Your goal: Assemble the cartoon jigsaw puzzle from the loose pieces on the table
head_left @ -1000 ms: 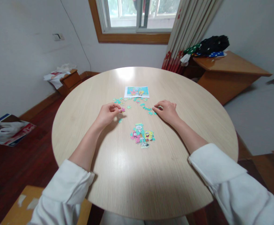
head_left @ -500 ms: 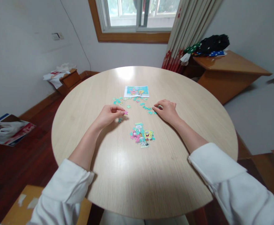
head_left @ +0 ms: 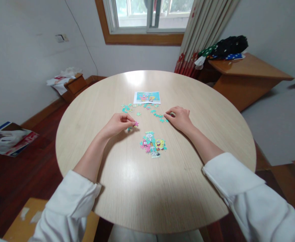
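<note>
Between the thumb and fingers of my left hand (head_left: 119, 123) is a pink puzzle piece (head_left: 136, 124), held just above the table. A turquoise piece (head_left: 129, 128) lies under that hand, partly covered. My right hand (head_left: 179, 117) rests on the table, its fingers loosely bent and slightly apart at the edge of the loose turquoise pieces (head_left: 159, 116); I see nothing held in it. Nearer to me lies the partly joined puzzle (head_left: 152, 144), with a pink figure, a tall pale figure in the middle and a yellow square one. Its outline is uneven.
A picture sheet (head_left: 146, 97) lies beyond the pieces on the round wooden table (head_left: 162, 188). More loose pieces (head_left: 127, 108) lie just in front of it. Behind stand a curtain (head_left: 200, 37) and a wooden desk (head_left: 250, 69) with cloths on top.
My left hand has moved slightly towards me and to the right with the pink puzzle piece. My right hand has stayed in place.
</note>
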The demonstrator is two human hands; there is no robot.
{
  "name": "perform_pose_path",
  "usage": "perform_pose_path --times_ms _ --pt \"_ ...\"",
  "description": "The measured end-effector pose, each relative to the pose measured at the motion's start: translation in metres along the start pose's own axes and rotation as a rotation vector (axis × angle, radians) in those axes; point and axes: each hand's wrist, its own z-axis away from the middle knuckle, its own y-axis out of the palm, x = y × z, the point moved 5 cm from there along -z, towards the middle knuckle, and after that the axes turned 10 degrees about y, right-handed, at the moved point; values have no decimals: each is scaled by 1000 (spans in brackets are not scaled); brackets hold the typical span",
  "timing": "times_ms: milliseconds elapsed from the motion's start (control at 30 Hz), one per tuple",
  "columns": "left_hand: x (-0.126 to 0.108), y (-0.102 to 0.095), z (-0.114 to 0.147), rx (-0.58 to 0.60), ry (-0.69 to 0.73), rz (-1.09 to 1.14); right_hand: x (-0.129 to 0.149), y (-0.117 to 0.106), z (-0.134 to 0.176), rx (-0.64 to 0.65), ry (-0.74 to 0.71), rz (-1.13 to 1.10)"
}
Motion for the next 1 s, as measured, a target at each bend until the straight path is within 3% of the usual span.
perform_pose_path --times_ms 267,700,1000 --pt "-13 16 8 232 -36 -11 0 1 0 1 5 15" --pt "-10 44 24 640 -175 55 -3 2 -2 -14 -19 10" --pt "-4 55 31 736 -266 132 -2 1 -1 -13 -2 2"
